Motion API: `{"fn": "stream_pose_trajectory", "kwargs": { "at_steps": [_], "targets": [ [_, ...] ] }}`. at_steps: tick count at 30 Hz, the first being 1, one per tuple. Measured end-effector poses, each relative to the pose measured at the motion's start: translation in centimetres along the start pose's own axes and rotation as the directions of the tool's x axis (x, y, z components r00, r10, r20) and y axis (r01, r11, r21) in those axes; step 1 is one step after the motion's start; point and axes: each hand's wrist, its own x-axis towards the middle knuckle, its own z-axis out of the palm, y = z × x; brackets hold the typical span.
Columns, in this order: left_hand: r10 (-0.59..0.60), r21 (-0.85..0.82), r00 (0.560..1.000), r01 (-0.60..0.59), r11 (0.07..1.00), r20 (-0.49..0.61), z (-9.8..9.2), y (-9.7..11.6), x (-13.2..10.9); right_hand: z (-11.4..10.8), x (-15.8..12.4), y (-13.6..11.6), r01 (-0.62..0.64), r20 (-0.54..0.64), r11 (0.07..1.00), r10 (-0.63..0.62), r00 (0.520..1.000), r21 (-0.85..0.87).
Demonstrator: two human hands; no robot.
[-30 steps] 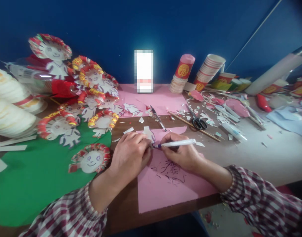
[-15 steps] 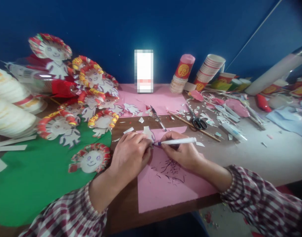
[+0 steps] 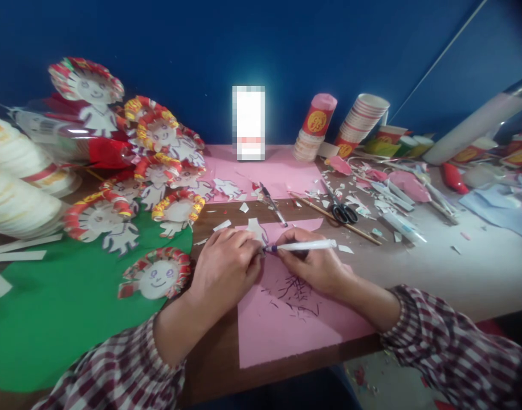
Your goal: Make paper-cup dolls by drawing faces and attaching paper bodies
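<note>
A white marker pen [image 3: 310, 245] with a purple end lies in the pinch of my right hand [image 3: 316, 265], its tip pointing left. That tip meets the edge of a small white paper cutout [image 3: 256, 229], partly outlined in purple. My left hand [image 3: 229, 265] is curled over the cutout and grips it against the pink paper [image 3: 269, 336]; most of the cutout is hidden under the fingers. Dark pen strokes mark the pink sheet below my right hand.
Paper dolls [image 3: 158, 278] with red and yellow rims crowd the left, some on green paper [image 3: 73, 330]. Scissors [image 3: 344, 213], a wooden stick [image 3: 363, 233] and a pen [image 3: 273, 204] lie beyond my hands among scraps. Stacked paper cups [image 3: 363, 122] stand behind; a lit phone [image 3: 248, 119] leans at the wall.
The marker pen has shifted very slightly at the cutout's edge. My left hand and the cutout stay in place.
</note>
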Motion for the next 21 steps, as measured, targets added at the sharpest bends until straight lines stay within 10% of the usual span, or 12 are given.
{"fn": "stream_pose_trajectory", "kwargs": {
  "at_steps": [21],
  "targets": [
    [0.000, 0.039, 1.000, 0.001, 0.999, -0.022, -0.02, 0.07, 0.00, 0.08, -0.25, 0.20, -0.063, 0.023, 0.996, 0.062, 0.998, 0.063]
  ]
}}
